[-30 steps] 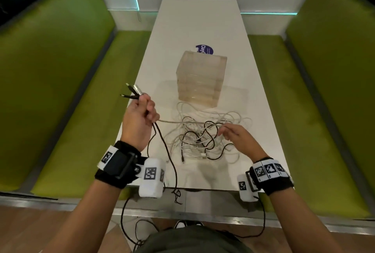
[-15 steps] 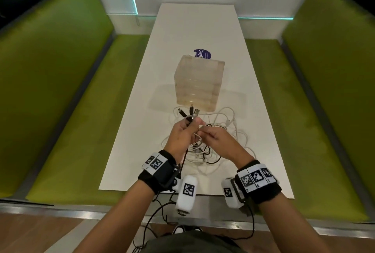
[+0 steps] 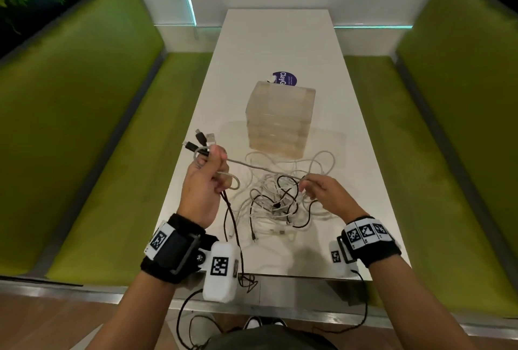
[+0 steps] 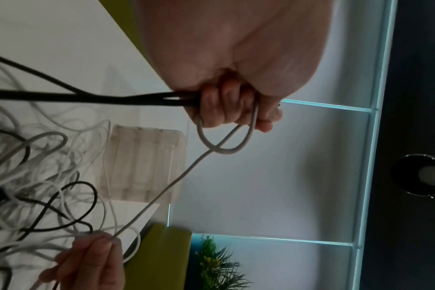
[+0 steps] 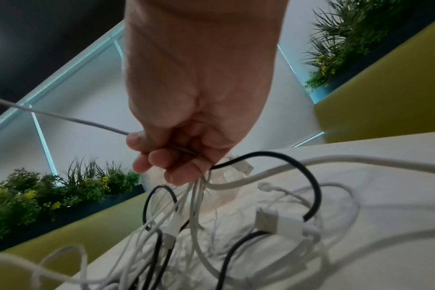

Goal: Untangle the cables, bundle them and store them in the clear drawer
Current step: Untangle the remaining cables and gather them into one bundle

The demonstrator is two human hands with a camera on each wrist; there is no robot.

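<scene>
- Just in front of the clear drawer unit [image 3: 280,122], on the white table [image 3: 280,41], the tangle of cables [image 3: 280,198] is spread in loose white and black loops, its far loops lying close to the unit's base.
- Left of the drawer unit, several plug ends [image 3: 200,140] are gathered in the left hand [image 3: 203,184], whose fingers are curled tight round them; two black leads and a small loop of grey cable are seen held in that fist in the left wrist view.
- Between the drawer unit and the person, the grey cable [image 3: 252,166] is drawn in a nearly straight line from the left hand to the right hand [image 3: 325,192], where it is pinched between thumb and fingertips, just above the heap.
- The cables are judged light, limp and springy; loops are likely to snag on one another, and plugs to catch in crossings.
- A hold near the plug is judged best, since the moulded end offers firmer purchase than the smooth sheath, which may slip.
- Gentle pulls are advised: a hard tug is likely to tighten knots or drag the whole heap.
</scene>
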